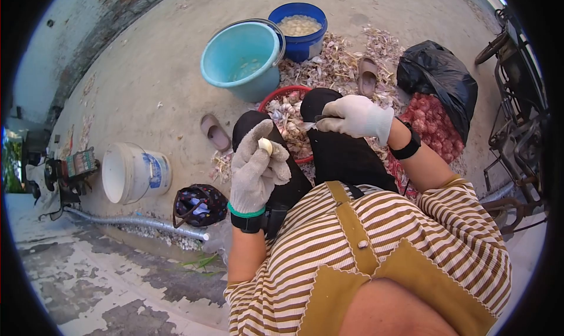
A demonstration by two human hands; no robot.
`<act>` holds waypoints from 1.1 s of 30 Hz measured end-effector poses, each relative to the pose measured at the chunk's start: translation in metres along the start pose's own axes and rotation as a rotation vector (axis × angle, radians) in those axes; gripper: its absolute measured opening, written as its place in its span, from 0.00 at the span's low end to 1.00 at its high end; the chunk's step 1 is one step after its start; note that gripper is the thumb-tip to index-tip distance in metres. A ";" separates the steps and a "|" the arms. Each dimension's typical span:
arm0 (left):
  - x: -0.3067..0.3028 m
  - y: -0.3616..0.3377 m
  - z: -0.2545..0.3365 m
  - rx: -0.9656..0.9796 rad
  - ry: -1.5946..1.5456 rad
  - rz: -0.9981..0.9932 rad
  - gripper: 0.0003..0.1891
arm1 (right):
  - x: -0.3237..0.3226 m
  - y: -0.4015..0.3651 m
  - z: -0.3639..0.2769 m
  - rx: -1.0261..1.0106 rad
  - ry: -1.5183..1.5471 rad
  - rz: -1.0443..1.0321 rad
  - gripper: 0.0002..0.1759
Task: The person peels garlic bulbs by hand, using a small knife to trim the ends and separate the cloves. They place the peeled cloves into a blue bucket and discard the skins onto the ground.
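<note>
My left hand [254, 174], in a pale work glove, pinches a peeled garlic clove [266, 146] between thumb and fingers. My right hand [355, 117], gloved too, is closed above my right knee. A small whitish scrap [309, 126], perhaps garlic skin, shows at its fingertips; the rest of what it grips is hidden. Between my knees stands a red basket [286, 91] of unpeeled garlic [292, 117], partly covered by my legs. Beyond it is a light blue bucket [238, 57] with a few pale cloves at its bottom.
A dark blue bucket [314, 45] holds many pale cloves. Garlic skins [329, 65] litter the floor around a slipper [368, 77]. On the right are a black plastic bag [437, 77], a red net sack [432, 124] and a cycle [511, 112]. A white bucket [126, 174] lies tilted left.
</note>
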State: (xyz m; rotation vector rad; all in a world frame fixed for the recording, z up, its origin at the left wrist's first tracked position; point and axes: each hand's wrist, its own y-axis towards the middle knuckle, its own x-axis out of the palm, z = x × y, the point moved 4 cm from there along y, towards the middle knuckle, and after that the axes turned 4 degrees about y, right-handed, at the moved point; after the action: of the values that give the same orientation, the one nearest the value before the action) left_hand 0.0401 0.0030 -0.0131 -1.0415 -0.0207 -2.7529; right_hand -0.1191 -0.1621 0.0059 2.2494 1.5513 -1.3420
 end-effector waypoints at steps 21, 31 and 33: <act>-0.116 0.183 0.047 -0.079 0.511 0.629 0.18 | 0.005 -0.017 0.037 0.220 1.015 0.372 0.19; -0.106 0.170 0.033 -0.550 1.005 0.275 0.15 | -0.023 -0.009 0.080 -0.123 1.631 0.686 0.34; -0.090 0.196 0.024 -0.623 1.077 0.133 0.15 | -0.024 -0.004 0.088 -0.131 1.661 0.692 0.34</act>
State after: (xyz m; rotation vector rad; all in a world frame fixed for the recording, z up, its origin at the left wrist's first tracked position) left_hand 0.1591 -0.1707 -0.0653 0.4734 1.0346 -2.8443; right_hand -0.1777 -0.2226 -0.0292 3.2559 0.5397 1.0687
